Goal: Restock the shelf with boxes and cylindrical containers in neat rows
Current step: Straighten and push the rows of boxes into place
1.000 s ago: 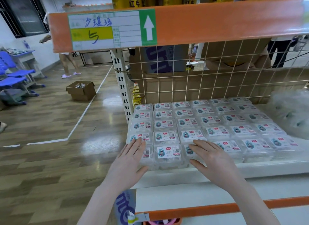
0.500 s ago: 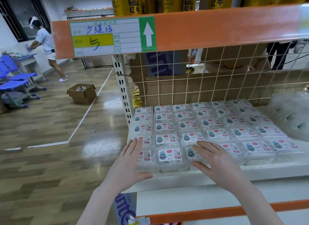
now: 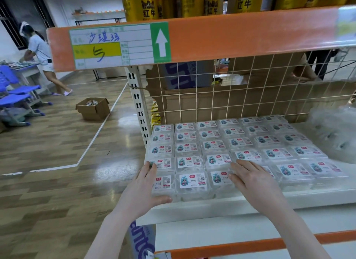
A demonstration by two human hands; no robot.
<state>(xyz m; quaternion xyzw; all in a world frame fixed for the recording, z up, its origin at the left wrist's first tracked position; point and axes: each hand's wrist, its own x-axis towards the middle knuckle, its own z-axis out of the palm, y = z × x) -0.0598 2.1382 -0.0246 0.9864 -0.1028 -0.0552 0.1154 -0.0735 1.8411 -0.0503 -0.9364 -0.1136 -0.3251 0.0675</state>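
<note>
Several clear plastic boxes (image 3: 192, 181) with white and blue labels lie in neat rows on the white shelf (image 3: 221, 206). My left hand (image 3: 143, 189) lies flat against the left side of the front corner box, thumb along its front edge. My right hand (image 3: 252, 178) rests with straight fingers on top of the front-row boxes to the right. Neither hand grips anything. Gold cans (image 3: 146, 6) stand on the shelf above.
An orange shelf edge (image 3: 231, 33) with a price label hangs overhead. A wire grid (image 3: 240, 93) backs the shelf. A clear plastic bag (image 3: 333, 131) lies at the right. An open cardboard box (image 3: 93, 109), blue chairs (image 3: 17, 96) and a person (image 3: 41, 54) are on the left.
The view has tilted up slightly. My left hand has slid to the left edge of the corner box. My right hand stays on the front row.
</note>
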